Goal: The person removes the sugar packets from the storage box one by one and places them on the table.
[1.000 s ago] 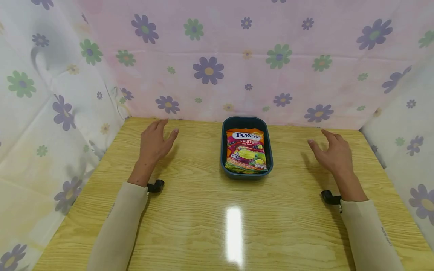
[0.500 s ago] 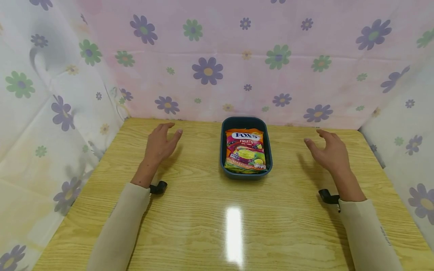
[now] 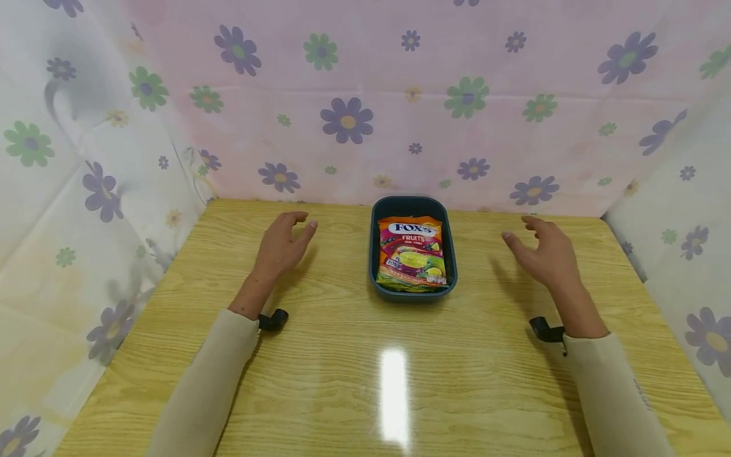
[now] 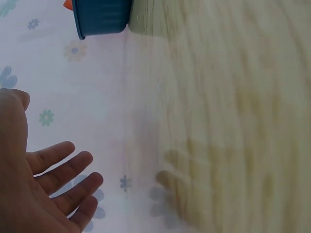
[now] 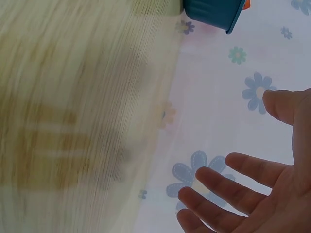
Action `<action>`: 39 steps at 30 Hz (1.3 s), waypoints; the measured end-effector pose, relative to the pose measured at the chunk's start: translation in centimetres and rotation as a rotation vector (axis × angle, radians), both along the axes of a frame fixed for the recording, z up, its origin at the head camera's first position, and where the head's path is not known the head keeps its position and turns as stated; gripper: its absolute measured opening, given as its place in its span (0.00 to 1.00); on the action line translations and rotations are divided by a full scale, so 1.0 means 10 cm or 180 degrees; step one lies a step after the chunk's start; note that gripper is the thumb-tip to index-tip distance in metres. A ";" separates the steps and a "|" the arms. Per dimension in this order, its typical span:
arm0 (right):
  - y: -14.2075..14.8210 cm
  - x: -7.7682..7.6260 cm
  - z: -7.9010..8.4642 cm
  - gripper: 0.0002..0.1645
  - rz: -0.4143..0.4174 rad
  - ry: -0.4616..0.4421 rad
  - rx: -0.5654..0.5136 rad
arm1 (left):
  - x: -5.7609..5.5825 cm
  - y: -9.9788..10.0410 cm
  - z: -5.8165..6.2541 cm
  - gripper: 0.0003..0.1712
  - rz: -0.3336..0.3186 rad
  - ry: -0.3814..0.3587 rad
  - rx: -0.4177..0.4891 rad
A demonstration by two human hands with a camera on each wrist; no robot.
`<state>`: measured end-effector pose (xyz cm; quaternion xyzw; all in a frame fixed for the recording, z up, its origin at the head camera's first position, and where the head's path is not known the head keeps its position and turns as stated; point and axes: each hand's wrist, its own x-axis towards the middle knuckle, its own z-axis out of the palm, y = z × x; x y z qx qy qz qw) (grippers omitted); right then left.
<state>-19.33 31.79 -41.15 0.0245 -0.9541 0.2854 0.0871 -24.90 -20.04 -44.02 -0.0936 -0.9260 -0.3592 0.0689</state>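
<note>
Candy packet (image 3: 412,254) and teal tray (image 3: 414,296) sit between the two hands, well apart from either grip. The packet, orange and magenta with "FOX'S FRUITS" on its front, lies face up inside the tray, lettering turned toward the person. The tray stands on the wood-grained desk (image 3: 320,381), near its back edge and just before a flowered cloth (image 3: 394,70). To the tray's left, the left hand (image 3: 282,247) is held over the desk, thumb and fingers apart, the fingers gently bent; its thumb tip is the part nearest the tray. To the tray's right, the right hand (image 3: 545,254) mirrors it, grip likewise apart, with its thumb tip also nearest the tray. Each wrist camera shows the hand's fingers slightly spread, while only a corner of the tray and a sliver of orange show at the top edge, beyond the thumb. Shadows of the hands fall on the desk. Beige sleeves (image 3: 205,387) cover both forearms, and a small black device (image 3: 276,320) juts from the left wrist, matched on the right.
</note>
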 end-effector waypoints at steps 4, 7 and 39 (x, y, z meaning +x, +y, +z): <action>-0.05 0.00 0.01 0.45 0.0038 -0.0025 -0.0064 | 0.01 0.05 -0.03 0.36 -0.0061 -0.0053 0.0216; -0.10 0.00 0.03 0.45 0.0057 -0.0031 -0.0091 | 0.00 0.10 -0.05 0.36 -0.0108 -0.0050 0.0341; -0.70 -0.11 0.21 0.39 0.0306 -0.0062 -0.0414 | -0.01 0.61 -0.17 0.31 -0.0466 -0.0363 0.0881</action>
